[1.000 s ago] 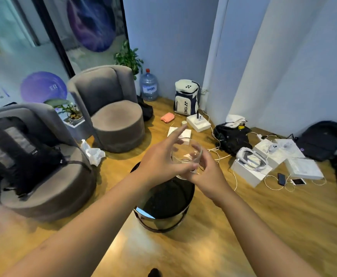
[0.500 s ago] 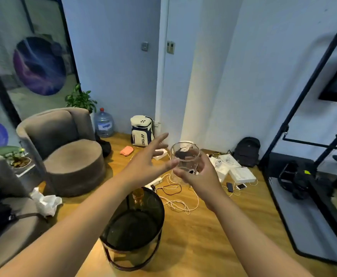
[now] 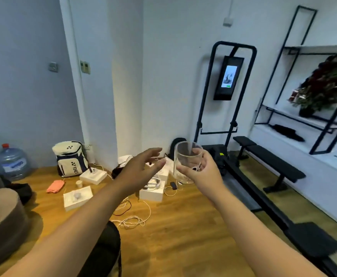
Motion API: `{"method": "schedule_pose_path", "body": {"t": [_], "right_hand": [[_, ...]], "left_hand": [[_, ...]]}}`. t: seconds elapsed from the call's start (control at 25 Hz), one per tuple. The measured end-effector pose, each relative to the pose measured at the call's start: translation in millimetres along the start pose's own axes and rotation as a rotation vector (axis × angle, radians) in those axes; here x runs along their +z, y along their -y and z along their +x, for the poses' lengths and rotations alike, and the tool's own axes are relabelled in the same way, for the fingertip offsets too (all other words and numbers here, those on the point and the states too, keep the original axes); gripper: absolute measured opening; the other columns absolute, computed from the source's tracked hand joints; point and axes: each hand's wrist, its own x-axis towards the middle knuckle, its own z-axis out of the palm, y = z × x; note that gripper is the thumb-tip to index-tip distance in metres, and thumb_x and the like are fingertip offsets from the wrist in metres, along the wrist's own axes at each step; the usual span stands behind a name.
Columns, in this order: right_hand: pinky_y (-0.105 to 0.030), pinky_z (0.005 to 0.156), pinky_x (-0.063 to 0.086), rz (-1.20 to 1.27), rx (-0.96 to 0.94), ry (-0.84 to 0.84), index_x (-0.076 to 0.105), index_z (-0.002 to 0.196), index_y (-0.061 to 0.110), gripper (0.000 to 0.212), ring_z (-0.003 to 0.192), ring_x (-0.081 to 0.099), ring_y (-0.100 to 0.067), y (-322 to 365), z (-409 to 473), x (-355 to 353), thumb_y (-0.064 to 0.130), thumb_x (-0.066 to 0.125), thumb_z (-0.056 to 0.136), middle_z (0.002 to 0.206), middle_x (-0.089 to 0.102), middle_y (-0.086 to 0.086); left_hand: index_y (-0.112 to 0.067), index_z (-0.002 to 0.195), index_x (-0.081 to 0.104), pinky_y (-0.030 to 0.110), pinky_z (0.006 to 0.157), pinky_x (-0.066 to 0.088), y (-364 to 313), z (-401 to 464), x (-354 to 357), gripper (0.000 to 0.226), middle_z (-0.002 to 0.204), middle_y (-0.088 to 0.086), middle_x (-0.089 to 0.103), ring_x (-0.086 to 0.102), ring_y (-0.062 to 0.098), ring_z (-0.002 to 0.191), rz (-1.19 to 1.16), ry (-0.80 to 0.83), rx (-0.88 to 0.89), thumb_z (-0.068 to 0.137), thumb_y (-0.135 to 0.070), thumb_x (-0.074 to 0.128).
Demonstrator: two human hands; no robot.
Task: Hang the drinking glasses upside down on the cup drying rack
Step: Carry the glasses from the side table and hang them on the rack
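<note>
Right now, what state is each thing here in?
drinking glass: upright, mouth up, empty, held in the air
right hand: closed around the glass's lower part
left hand: open, fingers spread, off the glass
wall screen: lit
water jug: capped, standing
backpack: upright, closed

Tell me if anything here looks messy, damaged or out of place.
The floor is cluttered: white boxes, loose cables, an orange cloth and a phone lie scattered by the wall. No cup rack is in view. The glass in the right hand looks intact, rim up; the left hand is open beside it.
</note>
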Motion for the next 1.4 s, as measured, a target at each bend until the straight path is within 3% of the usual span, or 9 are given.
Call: {"method": "schedule_pose_path", "body": {"t": [0.04,0.12,0.28,0.4,0.48,0.64,0.92,1.16,1.4], "right_hand": [[-0.017,0.077,0.058,0.003,-0.001,-0.037,0.051,0.132,0.047,0.076,0.112,0.066,-0.002,2.2,-1.1,-20.0,0.042,0.096,0.071,0.130,0.066,0.014],[-0.021,0.081,0.058,0.006,0.000,-0.118,0.052,0.129,0.048,0.075,0.111,0.066,-0.001,4.2,-5.8,-60.9,0.044,0.096,0.070,0.125,0.067,0.016],[-0.026,0.080,0.060,-0.008,0.022,-0.326,0.056,0.125,0.048,0.070,0.112,0.065,-0.008,3.0,-29.6,-150.8,0.046,0.096,0.069,0.121,0.068,0.012],[-0.031,0.080,0.060,-0.028,0.043,-0.454,0.056,0.120,0.049,0.065,0.111,0.066,-0.012,6.2,-56.4,-216.8,0.046,0.096,0.069,0.119,0.068,0.010],[-0.030,0.083,0.056,-0.073,0.048,-0.544,0.054,0.126,0.046,0.070,0.112,0.065,-0.011,9.7,-78.8,-264.5,0.048,0.095,0.069,0.121,0.067,0.011],[-0.042,0.096,0.058,-0.129,0.062,-0.692,0.051,0.135,0.041,0.081,0.115,0.065,-0.014,17.0,-130.7,-356.9,0.050,0.095,0.068,0.124,0.067,0.011],[-0.045,0.092,0.060,-0.215,0.066,-0.825,0.051,0.133,0.041,0.081,0.112,0.065,-0.014,24.5,-212.3,-509.4,0.059,0.092,0.066,0.125,0.064,0.009],[-0.047,0.094,0.060,-0.276,0.082,-0.923,0.051,0.132,0.038,0.082,0.111,0.065,-0.014,28.6,-268.4,-615.0,0.058,0.093,0.063,0.123,0.065,0.005],[-0.048,0.091,0.063,-0.219,0.078,-1.035,0.053,0.132,0.035,0.078,0.110,0.066,-0.016,15.7,-300.7,-691.9,0.050,0.095,0.068,0.123,0.066,0.003]], "left_hand": [[-0.045,0.146,0.048,0.025,0.095,0.047,-7.1,8.5,12.8,0.066,0.148,-0.015,0.055,0.052,0.005,0.127,0.007,0.014,0.026,0.086,-0.071,0.052],[-0.046,0.145,0.048,0.031,0.099,0.047,-21.3,25.8,39.5,0.061,0.146,-0.017,0.055,0.052,0.002,0.124,0.013,0.045,0.079,0.090,-0.069,0.054],[-0.048,0.144,0.050,0.018,0.090,0.043,-64.3,54.1,104.5,0.051,0.130,-0.031,0.054,0.054,-0.003,0.121,-0.005,0.164,0.204,0.095,-0.059,0.061],[-0.051,0.140,0.052,0.023,0.098,0.046,-104.3,66.3,157.2,0.047,0.125,-0.040,0.055,0.052,-0.015,0.117,-0.064,0.246,0.276,0.095,-0.054,0.065],[-0.050,0.141,0.052,0.026,0.102,0.044,-138.1,69.0,197.7,0.048,0.131,-0.036,0.057,0.052,-0.013,0.122,-0.088,0.309,0.336,0.094,-0.055,0.065],[-0.049,0.145,0.049,0.031,0.106,0.043,-217.8,69.7,275.8,0.052,0.138,-0.030,0.056,0.051,-0.008,0.128,-0.119,0.418,0.436,0.096,-0.054,0.064],[-0.045,0.147,0.049,0.029,0.108,0.042,-345.2,57.2,404.2,0.053,0.139,-0.029,0.056,0.051,-0.008,0.128,-0.190,0.521,0.549,0.097,-0.052,0.064],[-0.046,0.145,0.049,0.016,0.095,0.041,-428.8,44.2,500.8,0.051,0.138,-0.029,0.056,0.052,-0.010,0.124,-0.274,0.568,0.611,0.097,-0.049,0.065],[-0.042,0.149,0.046,0.034,0.107,0.047,-480.1,36.9,574.7,0.059,0.141,-0.022,0.055,0.052,-0.001,0.128,-0.212,0.645,0.663,0.095,-0.048,0.069]]}}
